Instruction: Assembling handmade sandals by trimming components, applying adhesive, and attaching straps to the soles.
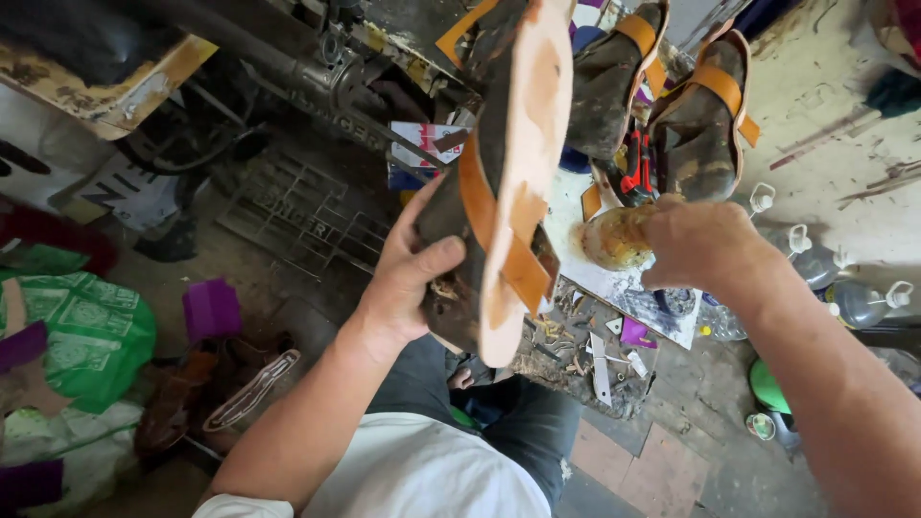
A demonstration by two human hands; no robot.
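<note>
My left hand [408, 273] grips a worn sandal [499, 163] by its heel end, holding it upright with the pale tan sole edge facing me and an orange strap across it. My right hand [700, 240] reaches down to a round open tin of yellowish glue [614, 237] on a white board; fingers are bunched at the tin's rim, and I cannot tell whether they pinch a tool. Two more dirty sandals with orange straps [705, 115] stand behind the tin.
An old treadle sewing machine frame [307, 211] stands at the left. A green bag [86, 326] and brown shoes [206, 393] lie on the floor left. Several plastic bottles [844, 288] sit at the right. Scraps and a knife blade [600, 369] litter the board.
</note>
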